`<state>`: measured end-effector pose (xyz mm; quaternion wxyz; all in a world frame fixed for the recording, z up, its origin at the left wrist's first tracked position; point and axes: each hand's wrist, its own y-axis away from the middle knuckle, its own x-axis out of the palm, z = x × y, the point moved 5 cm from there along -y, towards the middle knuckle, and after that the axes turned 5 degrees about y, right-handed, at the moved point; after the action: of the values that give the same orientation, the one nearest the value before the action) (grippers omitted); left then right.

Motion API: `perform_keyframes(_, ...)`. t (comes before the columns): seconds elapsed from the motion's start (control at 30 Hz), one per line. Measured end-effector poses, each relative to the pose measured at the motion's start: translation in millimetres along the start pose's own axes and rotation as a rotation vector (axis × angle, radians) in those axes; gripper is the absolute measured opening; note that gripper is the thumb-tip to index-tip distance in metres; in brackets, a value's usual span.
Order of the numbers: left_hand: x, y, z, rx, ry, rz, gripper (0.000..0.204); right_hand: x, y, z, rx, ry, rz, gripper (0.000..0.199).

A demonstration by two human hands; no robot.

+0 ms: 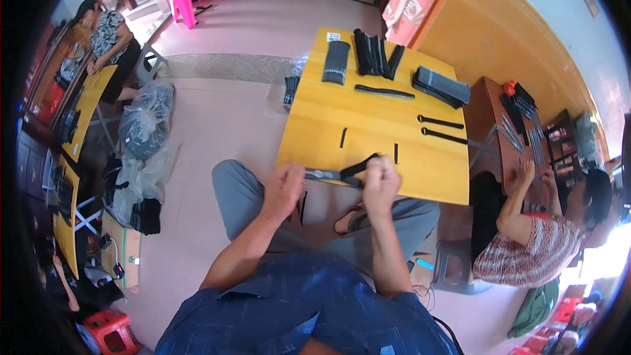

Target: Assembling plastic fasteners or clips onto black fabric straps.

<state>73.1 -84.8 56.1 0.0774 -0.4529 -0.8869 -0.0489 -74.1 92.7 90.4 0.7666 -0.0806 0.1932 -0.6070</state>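
Observation:
At the near edge of the yellow table (309,135), a black strap (328,175) with a greyish sheen stretches between my two hands. My left hand (282,190) is closed around its left end. My right hand (382,184) pinches the other end, where the strap folds back over itself. Just beyond my hands, two short black strips (343,138) lie on the tabletop. To the right rest two finished-looking black straps (442,121) with a loop at one end. A single dark strap (384,91) lies crosswise farther back.
Bundles of black straps (371,54) and a stack in clear wrap (442,85) fill the table's far side. One person (532,236) works at a brown table on the right, another (108,39) sits at far left. Plastic bags (146,121) stand on the floor.

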Motion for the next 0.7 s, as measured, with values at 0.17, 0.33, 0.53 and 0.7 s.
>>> perform_keyframes(0.17, -9.6, 7.7, -6.2, -0.046, 0.280, -0.145, 0.034, -65.8, -34.7, -15.9, 0.082, -0.074, -0.310, 0.030)
perform_keyframes(0.33, -21.6, 7.9, -14.7, 0.003, 0.331, -0.218, 0.034, -111.2, -62.6, -42.3, 0.107, -0.289, -0.458, 0.028)
perform_keyframes(0.53, -11.2, 13.9, -18.9, 0.019, 0.327, -0.221, 0.032, -129.0, -74.6, -60.0, 0.112, -0.200, -0.532, 0.024)
perform_keyframes(0.7, -109.5, 7.1, -8.5, 0.054, 0.367, -0.505, 0.036, -224.4, -85.0, -143.0, 0.308, -0.106, -0.688, 0.025)
